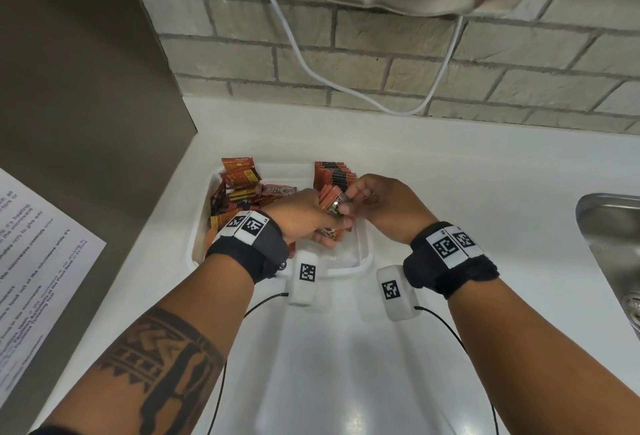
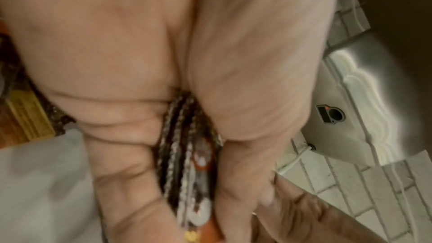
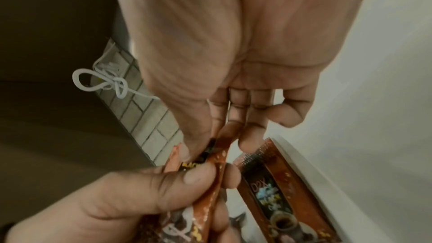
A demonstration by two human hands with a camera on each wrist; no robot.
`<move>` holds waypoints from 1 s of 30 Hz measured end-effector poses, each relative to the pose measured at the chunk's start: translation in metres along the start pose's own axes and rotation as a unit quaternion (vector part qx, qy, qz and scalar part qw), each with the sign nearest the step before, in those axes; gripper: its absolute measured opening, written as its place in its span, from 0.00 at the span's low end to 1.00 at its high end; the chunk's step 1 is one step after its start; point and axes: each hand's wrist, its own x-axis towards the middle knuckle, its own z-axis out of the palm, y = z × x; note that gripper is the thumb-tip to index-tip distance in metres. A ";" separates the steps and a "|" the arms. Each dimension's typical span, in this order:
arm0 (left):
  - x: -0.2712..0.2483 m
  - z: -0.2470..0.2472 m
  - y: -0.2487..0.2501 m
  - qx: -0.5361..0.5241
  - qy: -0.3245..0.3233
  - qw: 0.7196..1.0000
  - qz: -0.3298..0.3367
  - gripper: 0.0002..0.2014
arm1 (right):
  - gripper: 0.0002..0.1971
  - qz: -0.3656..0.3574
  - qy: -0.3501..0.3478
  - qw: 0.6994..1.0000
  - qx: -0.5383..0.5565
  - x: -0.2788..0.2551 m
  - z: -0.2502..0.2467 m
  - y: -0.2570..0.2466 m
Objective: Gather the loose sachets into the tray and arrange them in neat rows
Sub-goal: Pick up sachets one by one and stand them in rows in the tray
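Foil-backed orange and brown coffee sachets [image 1: 242,188] fill the left side of the white plastic tray [image 1: 363,247] in our head view, with a neat row [image 1: 334,175] standing at its far right; they look light, thin and slippery, best pinched by their flat faces. Our left hand [image 1: 301,216] grips a small stack [image 1: 330,200] above the tray. From the left wrist, curled fingers [image 2: 131,154] clamp the stack's edges [image 2: 187,154]. From the right wrist, our right hand [image 3: 233,62] pinches one sachet's top end [image 3: 217,147].

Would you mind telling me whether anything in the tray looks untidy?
Yes: the sachets on the tray's left side lie jumbled at mixed angles, unlike the neat row at the back right.
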 end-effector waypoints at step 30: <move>-0.014 -0.013 0.005 0.374 0.042 0.921 -0.106 0.21 | 0.04 0.036 0.023 0.996 -0.083 0.009 0.003 -0.006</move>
